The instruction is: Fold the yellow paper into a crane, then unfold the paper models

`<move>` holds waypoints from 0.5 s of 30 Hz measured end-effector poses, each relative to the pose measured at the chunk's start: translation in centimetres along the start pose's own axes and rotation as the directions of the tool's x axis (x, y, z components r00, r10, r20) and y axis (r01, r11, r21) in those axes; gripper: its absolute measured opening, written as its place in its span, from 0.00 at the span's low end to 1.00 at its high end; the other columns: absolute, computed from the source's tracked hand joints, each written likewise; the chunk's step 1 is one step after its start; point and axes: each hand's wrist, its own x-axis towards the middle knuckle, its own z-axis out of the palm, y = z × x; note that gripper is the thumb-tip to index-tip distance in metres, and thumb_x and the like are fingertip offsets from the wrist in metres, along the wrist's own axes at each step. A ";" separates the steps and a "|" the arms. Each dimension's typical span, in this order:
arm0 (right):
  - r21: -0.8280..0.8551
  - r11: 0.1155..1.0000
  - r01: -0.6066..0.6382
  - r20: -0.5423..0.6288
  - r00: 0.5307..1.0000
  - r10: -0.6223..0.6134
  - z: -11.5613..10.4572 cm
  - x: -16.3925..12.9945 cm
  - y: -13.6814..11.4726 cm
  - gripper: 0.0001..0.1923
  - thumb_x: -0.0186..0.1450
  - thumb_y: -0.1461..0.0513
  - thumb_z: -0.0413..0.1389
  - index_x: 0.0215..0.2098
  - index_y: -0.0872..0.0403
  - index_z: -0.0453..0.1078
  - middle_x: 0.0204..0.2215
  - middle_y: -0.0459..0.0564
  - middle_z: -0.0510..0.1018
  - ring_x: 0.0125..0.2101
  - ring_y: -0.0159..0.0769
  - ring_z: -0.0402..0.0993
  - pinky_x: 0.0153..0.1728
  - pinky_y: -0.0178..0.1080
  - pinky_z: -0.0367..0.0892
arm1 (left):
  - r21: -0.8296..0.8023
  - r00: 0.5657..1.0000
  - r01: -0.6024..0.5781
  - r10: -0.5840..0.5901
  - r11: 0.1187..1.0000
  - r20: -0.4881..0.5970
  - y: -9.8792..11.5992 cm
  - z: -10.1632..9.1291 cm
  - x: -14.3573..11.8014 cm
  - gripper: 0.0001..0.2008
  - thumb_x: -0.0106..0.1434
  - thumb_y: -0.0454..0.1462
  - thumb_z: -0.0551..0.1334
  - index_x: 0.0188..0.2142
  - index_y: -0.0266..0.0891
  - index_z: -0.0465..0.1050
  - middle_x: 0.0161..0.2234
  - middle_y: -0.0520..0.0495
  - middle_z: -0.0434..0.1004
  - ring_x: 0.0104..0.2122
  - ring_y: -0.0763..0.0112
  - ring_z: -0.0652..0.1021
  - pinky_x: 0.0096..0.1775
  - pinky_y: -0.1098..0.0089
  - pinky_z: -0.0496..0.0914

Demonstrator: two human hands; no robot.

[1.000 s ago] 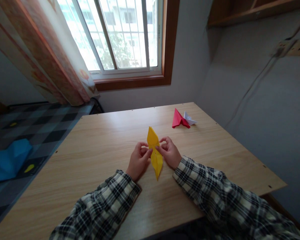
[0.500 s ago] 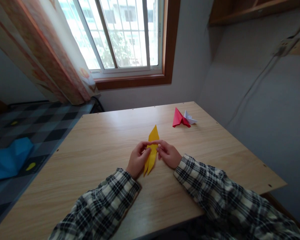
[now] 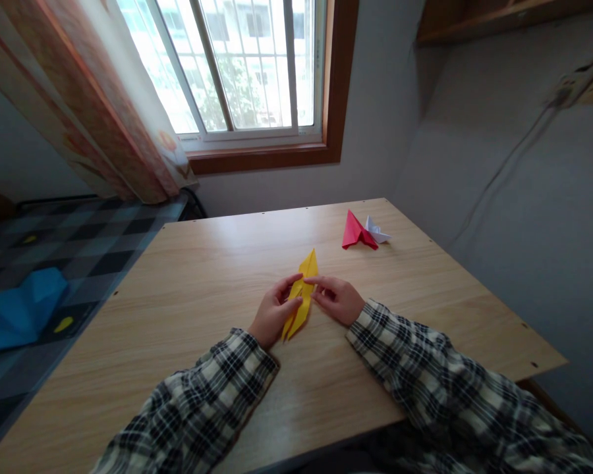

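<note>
A slim piece of folded yellow paper (image 3: 304, 309), pointed at the top and split into two narrow points at the bottom, slants just above or against the table; I cannot tell which. My left hand (image 3: 275, 309) grips its left edge, thumb across the front and index finger along the upper side. At the right edge, my right hand (image 3: 340, 300) has its index fingertip on the paper around mid-height. Its thumb is tucked close to the same edge, and the other fingers are curled under.
Farther back on the wooden table (image 3: 217, 257) stand a red folded paper (image 3: 356, 232) and a white folded paper boat (image 3: 376, 230), close together. A large blue folded paper (image 3: 24, 309) lies on the checked cloth (image 3: 103, 227) at left. Wall and window border the far side.
The yellow paper leans a little more to the right. My index fingertips, which met across it, have drawn apart, and the right hand has shifted slightly right.
</note>
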 end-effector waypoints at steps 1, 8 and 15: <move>0.002 1.000 0.000 0.007 1.000 0.000 0.0 0.0 0.0 0.17 0.65 0.60 0.55 0.51 0.52 0.74 0.29 0.45 0.75 0.24 0.29 0.65 0.28 0.35 0.63 | -0.005 1.000 0.005 -0.004 1.000 0.004 0.0 0.0 0.0 0.29 0.53 0.37 0.70 0.55 0.36 0.72 0.55 0.38 0.75 0.54 0.56 0.75 0.55 0.58 0.69; 0.074 0.997 -0.026 0.012 1.000 0.025 0.1 -0.3 -0.2 0.11 0.64 0.61 0.56 0.46 0.51 0.68 0.28 0.43 0.74 0.22 0.29 0.66 0.25 0.34 0.62 | -0.006 1.000 0.017 -0.018 1.000 -0.010 0.3 0.3 -0.1 0.27 0.56 0.43 0.70 0.54 0.37 0.71 0.53 0.39 0.77 0.51 0.57 0.77 0.50 0.61 0.72; 0.286 0.948 -0.140 -0.012 0.989 0.149 0.2 0.0 0.2 0.13 0.65 0.51 0.58 0.33 0.51 0.63 0.24 0.41 0.70 0.22 0.30 0.68 0.24 0.35 0.64 | 0.033 1.000 -0.002 0.003 0.999 -0.009 0.8 0.6 -0.1 0.28 0.60 0.49 0.65 0.55 0.36 0.69 0.49 0.40 0.79 0.46 0.60 0.79 0.45 0.64 0.74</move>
